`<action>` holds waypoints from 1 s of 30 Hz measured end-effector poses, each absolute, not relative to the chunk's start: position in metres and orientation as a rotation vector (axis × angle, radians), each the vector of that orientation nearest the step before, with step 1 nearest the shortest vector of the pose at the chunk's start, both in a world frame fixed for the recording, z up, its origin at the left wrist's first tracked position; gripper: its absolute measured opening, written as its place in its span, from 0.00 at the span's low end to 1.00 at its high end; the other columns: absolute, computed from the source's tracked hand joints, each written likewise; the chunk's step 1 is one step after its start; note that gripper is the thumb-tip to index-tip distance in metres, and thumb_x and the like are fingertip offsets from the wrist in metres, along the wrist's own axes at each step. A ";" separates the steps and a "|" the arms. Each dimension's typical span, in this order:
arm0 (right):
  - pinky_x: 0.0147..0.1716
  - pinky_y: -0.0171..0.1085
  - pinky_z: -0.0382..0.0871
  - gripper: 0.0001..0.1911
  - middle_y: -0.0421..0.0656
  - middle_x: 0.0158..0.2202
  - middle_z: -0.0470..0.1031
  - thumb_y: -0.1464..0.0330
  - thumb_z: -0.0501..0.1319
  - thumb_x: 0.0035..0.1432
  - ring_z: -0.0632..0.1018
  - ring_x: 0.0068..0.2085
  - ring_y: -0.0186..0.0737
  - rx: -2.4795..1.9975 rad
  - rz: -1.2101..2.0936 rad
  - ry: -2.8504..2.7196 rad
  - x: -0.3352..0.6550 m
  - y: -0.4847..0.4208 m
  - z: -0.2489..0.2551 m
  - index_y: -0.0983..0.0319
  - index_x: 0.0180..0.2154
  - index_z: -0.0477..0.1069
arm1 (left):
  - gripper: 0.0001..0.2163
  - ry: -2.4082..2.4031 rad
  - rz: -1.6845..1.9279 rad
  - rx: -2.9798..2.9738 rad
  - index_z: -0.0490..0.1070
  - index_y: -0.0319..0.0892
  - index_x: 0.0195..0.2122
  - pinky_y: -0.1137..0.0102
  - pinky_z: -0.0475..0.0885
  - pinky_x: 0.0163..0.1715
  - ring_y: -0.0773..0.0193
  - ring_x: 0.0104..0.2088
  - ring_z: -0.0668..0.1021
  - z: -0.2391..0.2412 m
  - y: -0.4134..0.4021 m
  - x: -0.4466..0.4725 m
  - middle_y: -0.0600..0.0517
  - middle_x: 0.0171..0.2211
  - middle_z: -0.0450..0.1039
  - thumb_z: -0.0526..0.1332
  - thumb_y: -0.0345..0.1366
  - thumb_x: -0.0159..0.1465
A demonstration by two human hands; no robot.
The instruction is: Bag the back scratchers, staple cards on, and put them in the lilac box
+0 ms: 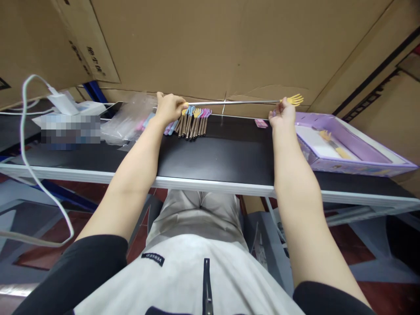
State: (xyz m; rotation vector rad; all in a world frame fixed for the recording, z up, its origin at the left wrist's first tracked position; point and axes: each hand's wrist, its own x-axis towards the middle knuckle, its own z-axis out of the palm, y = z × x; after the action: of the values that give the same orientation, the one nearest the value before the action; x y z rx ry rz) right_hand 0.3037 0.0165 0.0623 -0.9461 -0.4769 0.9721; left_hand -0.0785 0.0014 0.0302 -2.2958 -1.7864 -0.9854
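A telescopic back scratcher (236, 103) with a yellow claw-shaped head is drawn out long between my two hands, roughly level above the table. My left hand (170, 108) is closed around its yellow handle end. At the other end, my right hand (284, 113) pinches the rod just below the yellow claw, which sticks out past the fingers. Below and right of my left hand lies a row of several short back scratchers (193, 122) with blue, yellow, pink and purple heads. Part of that row is hidden by my left hand and forearm.
On the right stands a purple open box (357, 164) with a yellow back scratcher (334, 143) inside. A small pink packet (261, 123) lies near the table's back edge. Clear plastic bags (126, 120) and a white charger with cable (64, 103) are at left. Cardboard (229, 48) walls the back.
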 end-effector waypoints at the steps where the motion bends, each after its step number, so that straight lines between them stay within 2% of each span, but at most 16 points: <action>1: 0.57 0.38 0.67 0.15 0.37 0.57 0.76 0.66 0.54 0.76 0.68 0.63 0.29 -0.951 0.965 -0.508 0.302 0.017 0.061 0.56 0.32 0.59 | 0.08 -1.787 -0.969 -2.291 0.76 0.42 0.42 0.47 0.53 0.61 0.54 0.49 0.73 0.031 0.000 -0.078 0.50 0.36 0.79 0.58 0.37 0.71; 3: 0.56 0.38 0.67 0.13 0.38 0.66 0.70 0.65 0.53 0.76 0.67 0.64 0.30 -0.960 0.947 -0.540 0.291 0.017 0.061 0.57 0.34 0.59 | 0.08 -1.797 -0.952 -2.266 0.76 0.42 0.40 0.47 0.54 0.60 0.54 0.47 0.74 0.033 -0.003 -0.074 0.49 0.35 0.79 0.58 0.36 0.70; 6: 0.51 0.36 0.68 0.10 0.40 0.68 0.67 0.67 0.52 0.76 0.69 0.62 0.30 -0.996 0.953 -0.601 0.255 0.013 0.057 0.58 0.37 0.60 | 0.08 -1.743 -0.945 -2.292 0.76 0.42 0.36 0.46 0.56 0.60 0.52 0.45 0.75 0.035 -0.009 -0.051 0.47 0.34 0.79 0.58 0.35 0.69; 9: 0.45 0.36 0.70 0.04 0.44 0.61 0.72 0.67 0.54 0.73 0.73 0.61 0.36 -1.050 1.014 -0.826 0.210 0.005 0.046 0.60 0.43 0.64 | 0.09 -1.575 -0.924 -2.406 0.77 0.41 0.35 0.45 0.57 0.60 0.49 0.45 0.77 0.034 -0.019 -0.014 0.46 0.32 0.77 0.59 0.36 0.68; 11: 0.43 0.35 0.70 0.07 0.44 0.56 0.75 0.65 0.53 0.73 0.75 0.60 0.38 -1.064 0.992 -0.915 0.188 0.001 0.036 0.60 0.44 0.66 | 0.11 -1.543 -0.927 -2.428 0.78 0.40 0.35 0.44 0.57 0.61 0.48 0.46 0.77 0.033 -0.026 0.005 0.45 0.32 0.76 0.57 0.36 0.68; 14: 0.41 0.33 0.70 0.08 0.43 0.55 0.76 0.63 0.55 0.73 0.76 0.58 0.37 -1.095 1.033 -0.918 0.178 -0.003 0.027 0.60 0.44 0.67 | 0.12 -1.599 -0.937 -2.423 0.78 0.40 0.36 0.42 0.57 0.60 0.45 0.46 0.77 0.032 -0.034 0.016 0.44 0.32 0.77 0.56 0.35 0.69; 17: 0.41 0.32 0.69 0.10 0.43 0.55 0.76 0.62 0.53 0.75 0.77 0.56 0.35 -1.084 1.088 -0.894 0.182 -0.005 0.026 0.60 0.43 0.66 | 0.11 -1.679 -0.908 -2.418 0.78 0.39 0.39 0.42 0.57 0.61 0.44 0.48 0.77 0.033 -0.038 0.018 0.44 0.35 0.78 0.56 0.36 0.70; 20: 0.40 0.32 0.68 0.12 0.41 0.49 0.77 0.61 0.54 0.75 0.79 0.49 0.33 -1.080 1.151 -0.909 0.181 -0.008 0.027 0.61 0.40 0.67 | 0.12 -1.774 -0.859 -2.391 0.78 0.38 0.41 0.45 0.58 0.62 0.43 0.50 0.77 0.033 -0.040 0.023 0.42 0.38 0.78 0.56 0.38 0.71; 23: 0.40 0.33 0.69 0.13 0.39 0.41 0.78 0.59 0.62 0.70 0.79 0.40 0.32 -1.147 1.235 -1.065 0.172 -0.016 0.026 0.61 0.37 0.69 | 0.14 -1.849 -0.846 -2.361 0.78 0.36 0.41 0.50 0.63 0.59 0.43 0.51 0.77 0.030 -0.040 0.028 0.39 0.40 0.79 0.55 0.39 0.72; 26: 0.38 0.33 0.68 0.12 0.37 0.34 0.77 0.62 0.66 0.68 0.77 0.34 0.30 -1.200 1.325 -1.185 0.162 -0.025 0.023 0.62 0.35 0.69 | 0.16 -1.884 -0.842 -2.362 0.79 0.36 0.41 0.55 0.66 0.56 0.45 0.50 0.78 0.027 -0.039 0.031 0.39 0.39 0.80 0.54 0.39 0.71; 30: 0.33 0.32 0.65 0.10 0.35 0.26 0.73 0.69 0.62 0.68 0.75 0.29 0.29 -1.259 1.373 -1.171 0.159 -0.030 0.024 0.63 0.32 0.69 | 0.15 -1.907 -0.821 -2.399 0.80 0.36 0.40 0.57 0.69 0.54 0.46 0.48 0.79 0.023 -0.041 0.034 0.40 0.38 0.80 0.56 0.40 0.70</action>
State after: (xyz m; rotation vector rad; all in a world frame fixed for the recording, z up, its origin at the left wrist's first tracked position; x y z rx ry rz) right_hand 0.1589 -0.0303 0.0243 -1.2593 -1.1711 1.3728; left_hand 0.0340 -0.0411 0.0234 -2.3994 -1.9074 -0.8211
